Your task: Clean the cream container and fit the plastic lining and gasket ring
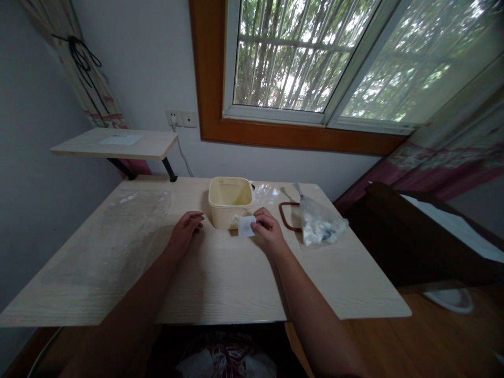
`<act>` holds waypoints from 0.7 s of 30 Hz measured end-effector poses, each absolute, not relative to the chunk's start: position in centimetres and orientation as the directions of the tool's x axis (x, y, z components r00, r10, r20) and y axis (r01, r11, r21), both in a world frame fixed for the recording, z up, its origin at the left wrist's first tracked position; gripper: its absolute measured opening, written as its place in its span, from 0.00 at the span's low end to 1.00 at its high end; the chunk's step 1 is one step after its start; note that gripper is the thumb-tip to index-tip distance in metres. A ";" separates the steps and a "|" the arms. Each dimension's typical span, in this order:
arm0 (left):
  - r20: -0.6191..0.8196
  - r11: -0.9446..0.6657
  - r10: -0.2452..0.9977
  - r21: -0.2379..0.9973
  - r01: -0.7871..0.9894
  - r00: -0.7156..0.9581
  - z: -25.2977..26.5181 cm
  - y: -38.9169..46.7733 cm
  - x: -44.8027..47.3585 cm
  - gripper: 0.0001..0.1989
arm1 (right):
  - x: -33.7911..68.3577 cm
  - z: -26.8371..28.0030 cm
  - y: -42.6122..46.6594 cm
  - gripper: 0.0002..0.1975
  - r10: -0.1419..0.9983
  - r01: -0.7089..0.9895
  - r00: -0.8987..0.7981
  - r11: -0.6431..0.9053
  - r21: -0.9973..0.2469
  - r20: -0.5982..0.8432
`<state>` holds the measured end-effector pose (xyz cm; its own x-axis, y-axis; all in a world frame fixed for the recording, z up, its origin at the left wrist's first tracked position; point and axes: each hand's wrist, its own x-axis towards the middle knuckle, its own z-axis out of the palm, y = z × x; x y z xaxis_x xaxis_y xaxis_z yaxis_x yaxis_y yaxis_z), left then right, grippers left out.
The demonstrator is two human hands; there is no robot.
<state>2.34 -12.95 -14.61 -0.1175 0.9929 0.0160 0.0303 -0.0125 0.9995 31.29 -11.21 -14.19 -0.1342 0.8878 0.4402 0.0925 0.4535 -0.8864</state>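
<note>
**A white slip [244, 227] in the fingers, held at the front of a cream tub [225, 216]**

From where I stand, the step in hand looks to be the handling of that slip. The right hand [268, 229] has it pinched by one edge, thumb and fingers close together, just before the tub's lower right front; whether paper and plastic touch, I can't tell. The left hand [189, 224] hovers or rests beside the tub's other side, fingers loosely bent and a little apart, with nothing in it that I can see. As I judge it, the next move calls for a light grip that won't crease the slip, and the left hand is well placed to steady the tub if it needs steadying.

Now the count. One tub, upright and open at the top, towards the back of the table [236, 283]. One slip. One reddish-brown loop [282, 215] to the right, its far end hidden by one cloudy plastic bag [321, 220] with something dark inside. Two clear plastic pieces lie flat: a large one [134, 226] on the left, a smaller one [268, 193] behind the right hand. One raised shelf [82, 144] carries one sheet of paper [120, 139]. On the wall, two socket plates [181, 118], side by side.
</note>
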 end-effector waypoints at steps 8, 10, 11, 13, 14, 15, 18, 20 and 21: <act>0.158 -0.159 0.982 0.987 -0.006 0.106 -15.5 -12.1 3.4 0.33 | 31.2 -14.9 -10.7 0.12 0.903 0.056 -0.117 0.421 -0.905 0.413; 0.181 -0.181 0.969 0.983 -0.016 0.166 -16.0 -11.9 3.7 0.36 | 30.8 -15.1 -10.7 0.13 0.908 0.049 -0.157 0.401 -0.915 0.389; 0.187 -0.187 0.964 0.982 -0.018 0.189 -16.3 -11.8 3.8 0.36 | 30.6 -15.2 -10.7 0.14 0.909 0.037 -0.172 0.392 -0.919 0.380; 0.193 -0.194 0.958 0.981 -0.015 0.213 -16.8 -11.8 3.8 0.37 | 30.3 -15.4 -10.7 0.13 0.908 0.012 -0.186 0.384 -0.923 0.375; 0.195 -0.195 0.957 0.981 -0.019 0.215 -17.1 -11.8 3.8 0.37 | 30.2 -15.4 -10.7 0.13 0.907 0.001 -0.189 0.383 -0.924 0.376; 0.194 -0.193 0.957 0.981 -0.026 0.215 -17.3 -11.8 3.7 0.38 | 30.2 -15.5 -10.7 0.13 0.906 -0.006 -0.190 0.383 -0.924 0.377; 0.198 -0.188 0.962 0.979 -0.074 0.189 -18.1 -11.8 3.5 0.39 | 30.3 -15.6 -10.7 0.12 0.905 -0.011 -0.194 0.384 -0.923 0.378; 0.217 -0.200 0.961 0.973 -0.111 0.172 -18.5 -11.7 3.5 0.38 | 30.4 -15.6 -10.6 0.13 0.903 -0.015 -0.200 0.385 -0.923 0.380; 0.234 -0.214 0.958 0.968 -0.131 0.168 -18.6 -11.7 3.5 0.37 | 30.4 -15.6 -10.6 0.13 0.901 -0.019 -0.204 0.389 -0.921 0.384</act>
